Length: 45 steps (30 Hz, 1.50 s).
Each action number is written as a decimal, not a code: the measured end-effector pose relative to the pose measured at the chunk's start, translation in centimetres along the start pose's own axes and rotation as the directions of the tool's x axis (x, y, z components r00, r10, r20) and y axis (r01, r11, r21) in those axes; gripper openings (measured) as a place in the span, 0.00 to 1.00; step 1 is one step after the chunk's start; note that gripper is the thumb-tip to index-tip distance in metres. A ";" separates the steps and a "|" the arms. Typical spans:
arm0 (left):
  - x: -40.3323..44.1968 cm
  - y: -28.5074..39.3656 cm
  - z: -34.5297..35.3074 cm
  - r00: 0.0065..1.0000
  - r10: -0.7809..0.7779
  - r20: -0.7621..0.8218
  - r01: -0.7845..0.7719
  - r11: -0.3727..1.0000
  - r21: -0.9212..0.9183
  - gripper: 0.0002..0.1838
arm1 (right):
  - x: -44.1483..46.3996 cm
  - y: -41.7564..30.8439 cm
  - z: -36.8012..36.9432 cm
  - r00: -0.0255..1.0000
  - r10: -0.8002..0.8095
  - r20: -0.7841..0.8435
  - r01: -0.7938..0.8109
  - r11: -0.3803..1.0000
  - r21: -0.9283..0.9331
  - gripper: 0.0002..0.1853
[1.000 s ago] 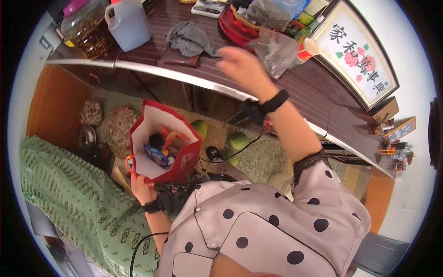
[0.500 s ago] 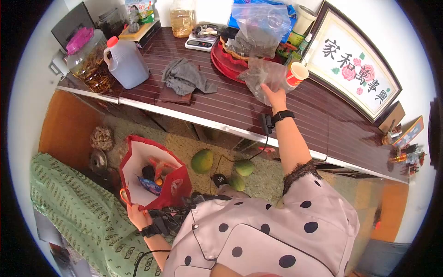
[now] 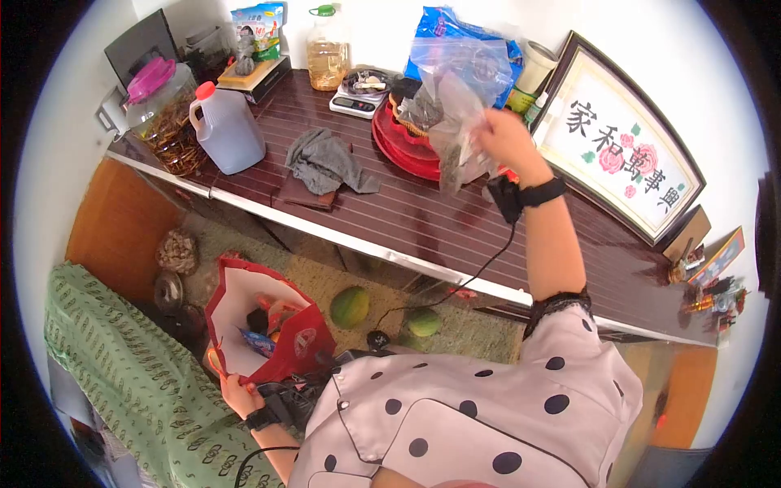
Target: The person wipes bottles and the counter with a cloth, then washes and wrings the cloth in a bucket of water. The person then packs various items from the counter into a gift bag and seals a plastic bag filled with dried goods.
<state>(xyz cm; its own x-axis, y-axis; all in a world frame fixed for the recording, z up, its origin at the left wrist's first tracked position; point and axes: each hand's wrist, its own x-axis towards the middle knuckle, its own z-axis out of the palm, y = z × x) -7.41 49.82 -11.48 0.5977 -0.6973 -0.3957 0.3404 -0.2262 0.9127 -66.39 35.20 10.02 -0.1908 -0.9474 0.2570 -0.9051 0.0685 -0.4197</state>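
My right hand point(image 3: 512, 142) is closed on the top of a clear plastic bag point(image 3: 462, 146), which hangs over the countertop beside a red round tray point(image 3: 403, 150). Some dark content seems to lie low in the bag, but I cannot make it out. A bit of a red paper cup point(image 3: 509, 174) shows behind my wrist. Down at the left, my left hand point(image 3: 242, 396) grips the near edge of a red paper bag point(image 3: 313, 346), by an orange loop. That paper bag stands open, with a blue packet point(image 3: 259, 342) and other small things inside.
On the dark countertop point(image 3: 407, 215) are a grey cloth point(image 3: 325, 161), a jug with a red cap point(image 3: 230, 134), a large jar point(image 3: 167, 122), a kitchen scale point(image 3: 356, 104) and a framed picture point(image 3: 618, 138). Green melons point(image 3: 350, 307) lie on the floor. Green patterned fabric point(image 3: 122, 374) drapes at left.
My right hand has raised the plastic bag off the countertop, and the bag now hangs upright. My hand and wrist now mostly cover the paper cup. My left hand keeps hold of the paper bag.
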 end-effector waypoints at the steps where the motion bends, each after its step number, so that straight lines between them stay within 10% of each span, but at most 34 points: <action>1: 0.6 -0.8 -0.2 0.999 -0.002 -0.047 0.000 0.999 -0.038 0.05 | 1.3 0.3 -1.0 0.994 -0.080 -0.077 0.079 0.997 -0.017 0.11; 10: 0.0 -1.1 0.9 0.996 0.018 -0.084 -0.021 0.999 -0.035 0.09 | 17.0 4.0 -3.6 0.938 -0.346 -0.014 0.282 0.788 -0.548 0.14; 16: -0.1 -0.7 0.3 0.995 0.014 -0.097 -0.015 1.000 -0.012 0.16 | 19.7 8.0 1.4 0.953 -0.302 0.003 0.242 0.756 -0.609 0.30; 18: -0.7 -0.1 1.0 0.995 0.008 -0.099 -0.009 1.000 -0.010 0.17 | 19.0 6.6 0.7 0.994 -0.035 0.104 0.093 0.776 -0.624 0.38; 20: -1.2 0.3 1.8 0.990 0.028 -0.140 -0.035 0.999 -0.042 0.01 | 18.4 6.8 0.6 0.990 -0.136 0.049 0.137 0.777 -0.614 0.24; 23: 0.0 -0.6 1.3 0.990 0.030 -0.139 -0.033 0.999 -0.016 0.13 | 18.4 5.9 -0.9 0.997 -0.026 0.069 0.063 0.775 -0.629 0.19; 29: 0.8 -0.5 1.8 0.997 0.010 -0.080 -0.012 1.000 -0.021 0.06 | 16.2 4.3 -5.4 0.877 -0.347 0.331 0.417 0.893 -0.169 0.16; 45: 0.6 -0.5 2.8 1.000 0.011 0.014 -0.011 0.999 -0.048 0.09 | 3.1 -1.4 1.2 0.842 -0.374 0.388 0.446 0.888 -0.111 0.10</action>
<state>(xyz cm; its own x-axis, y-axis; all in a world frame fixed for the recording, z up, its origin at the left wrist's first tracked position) -9.27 47.62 -11.91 0.5910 -0.7095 -0.3838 0.3686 -0.1856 0.9109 -65.26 31.76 10.33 0.3253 -0.9450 0.0354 -0.9312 -0.3266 -0.1619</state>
